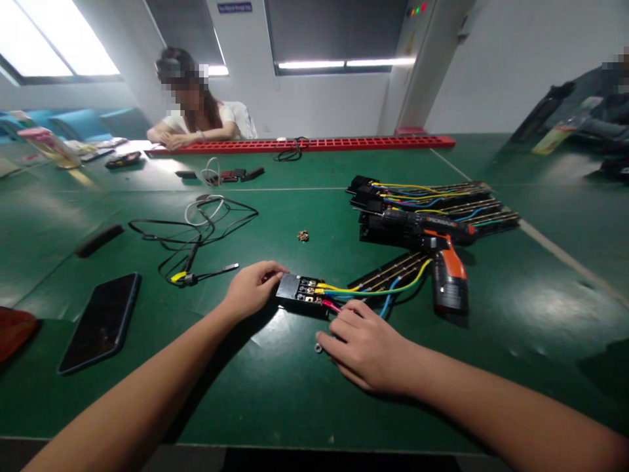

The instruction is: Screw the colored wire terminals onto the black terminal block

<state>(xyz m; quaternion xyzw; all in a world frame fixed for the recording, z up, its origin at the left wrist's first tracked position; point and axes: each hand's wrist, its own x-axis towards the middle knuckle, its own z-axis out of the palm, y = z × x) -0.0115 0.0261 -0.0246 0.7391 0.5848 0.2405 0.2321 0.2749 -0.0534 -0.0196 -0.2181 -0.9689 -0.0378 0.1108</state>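
Note:
A black terminal block [291, 287] with a flat grey top and rows of screw terminals lies on the green table. My left hand [253, 286] is closed on its left end. Yellow, green and blue wires [388, 292] run from the block's right side to a black strip with metal bars [410, 270]. Just right of the block, my right hand [366, 347] is closed, with thumb and forefinger at a red wire [332, 305] whose end meets the block. Beneath its other fingers sits a small metal nut [318, 348]. The fingertips are partly hidden.
A black-orange cordless drill [445, 262] rests against several wired black strips [427, 196]. Small brass screws [303, 235] lie mid-table. Leftward are a tangled black cable [196, 229] and a phone [101, 322]. A person [196, 121] sits beyond a long red rack [344, 143].

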